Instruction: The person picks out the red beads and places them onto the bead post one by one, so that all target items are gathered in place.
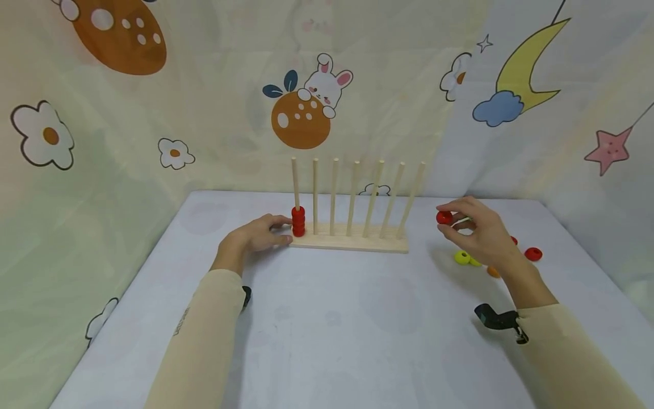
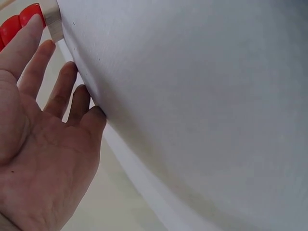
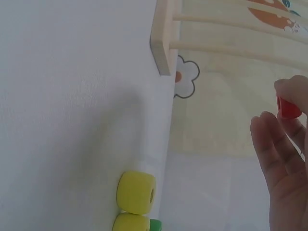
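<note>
A pale wooden rack [image 1: 352, 243] with several upright pegs stands at the far middle of the table. Its leftmost peg carries a stack of red beads [image 1: 298, 221]; the other pegs are bare. My left hand [image 1: 258, 234] rests at the rack's left end, thumb and fingers extended by the base; in the left wrist view the thumb [image 2: 30, 36] lies near the red beads. Raised to the right of the rack, my right hand [image 1: 477, 227] pinches a red bead [image 1: 444, 217] between thumb and fingertips. The right wrist view shows this red bead [image 3: 288, 109] partly covered by the thumb.
Under and beside the right hand lie loose beads: yellow ones [image 1: 462, 257], an orange one [image 1: 493, 272] and a red one [image 1: 533, 254]. A green bead [image 3: 155, 225] peeks out by the yellow ones. Behind the white table [image 1: 327, 324] hangs a patterned cloth [image 1: 219, 113].
</note>
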A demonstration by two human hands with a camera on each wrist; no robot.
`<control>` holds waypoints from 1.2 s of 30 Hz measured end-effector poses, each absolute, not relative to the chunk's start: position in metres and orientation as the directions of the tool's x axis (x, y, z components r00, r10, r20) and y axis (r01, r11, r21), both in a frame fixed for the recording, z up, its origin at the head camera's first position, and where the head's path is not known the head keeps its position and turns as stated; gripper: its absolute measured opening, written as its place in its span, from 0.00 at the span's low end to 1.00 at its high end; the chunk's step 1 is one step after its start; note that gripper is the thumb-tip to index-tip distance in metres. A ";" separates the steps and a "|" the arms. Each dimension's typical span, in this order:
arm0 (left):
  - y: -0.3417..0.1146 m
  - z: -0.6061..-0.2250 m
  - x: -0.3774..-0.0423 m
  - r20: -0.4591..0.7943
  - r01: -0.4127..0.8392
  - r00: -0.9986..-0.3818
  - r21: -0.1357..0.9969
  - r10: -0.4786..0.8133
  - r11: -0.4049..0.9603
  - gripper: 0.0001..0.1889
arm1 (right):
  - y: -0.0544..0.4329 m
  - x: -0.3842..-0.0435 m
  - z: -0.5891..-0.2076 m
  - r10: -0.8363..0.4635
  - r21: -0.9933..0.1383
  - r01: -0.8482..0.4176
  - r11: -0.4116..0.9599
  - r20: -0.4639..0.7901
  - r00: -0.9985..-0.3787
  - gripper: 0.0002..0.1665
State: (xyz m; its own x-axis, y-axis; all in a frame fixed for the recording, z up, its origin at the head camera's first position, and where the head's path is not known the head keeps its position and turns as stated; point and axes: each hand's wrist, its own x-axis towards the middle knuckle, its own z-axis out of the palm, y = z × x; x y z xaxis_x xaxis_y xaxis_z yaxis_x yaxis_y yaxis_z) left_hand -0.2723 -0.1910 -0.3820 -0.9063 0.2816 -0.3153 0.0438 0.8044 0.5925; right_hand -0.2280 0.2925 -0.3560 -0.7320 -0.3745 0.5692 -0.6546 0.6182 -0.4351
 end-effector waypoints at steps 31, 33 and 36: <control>-0.187 -0.383 -0.273 -0.308 0.039 -0.913 0.586 0.266 0.810 0.29 | 0.241 -0.228 -0.334 -0.424 -0.406 -0.722 0.559 0.608 -0.671 0.25; -0.187 -0.383 -0.273 -0.307 0.035 -0.914 0.587 0.263 0.808 0.29 | 0.236 -0.228 -0.334 -0.427 -0.410 -0.732 0.545 0.616 -0.662 0.25; -0.187 -0.384 -0.274 -0.305 0.043 -0.914 0.583 0.268 0.811 0.29 | 0.230 -0.228 -0.334 -0.432 -0.408 -0.746 0.526 0.627 -0.648 0.25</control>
